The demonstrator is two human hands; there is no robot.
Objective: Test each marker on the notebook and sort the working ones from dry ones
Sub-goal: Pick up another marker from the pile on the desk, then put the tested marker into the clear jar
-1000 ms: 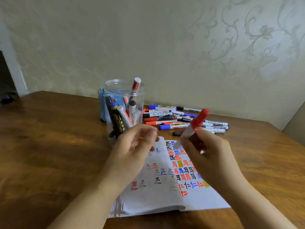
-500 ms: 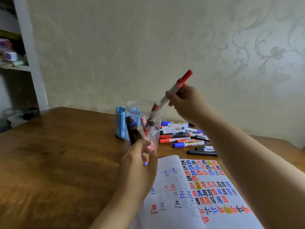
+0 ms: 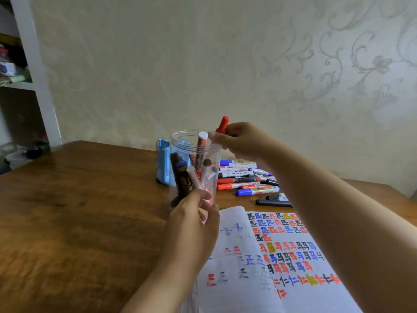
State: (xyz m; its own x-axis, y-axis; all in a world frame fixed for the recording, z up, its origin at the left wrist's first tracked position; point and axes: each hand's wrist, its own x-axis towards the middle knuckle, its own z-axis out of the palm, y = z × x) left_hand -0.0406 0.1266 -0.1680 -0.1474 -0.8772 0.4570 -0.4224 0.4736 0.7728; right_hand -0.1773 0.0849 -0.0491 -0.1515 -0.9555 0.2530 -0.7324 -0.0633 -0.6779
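Red-capped marker (image 3: 222, 124) pinched in right hand (image 3: 243, 141), above rim of clear plastic jar (image 3: 211, 177). Left hand (image 3: 194, 220) grips jar's base, beside open notebook (image 3: 239, 288). Risk: marker snags on crowded markers inside, tipping the jar or bouncing out.

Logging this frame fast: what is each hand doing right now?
Left hand: grips the clear jar near its base.
Right hand: pinches the red-capped marker above the jar's mouth.
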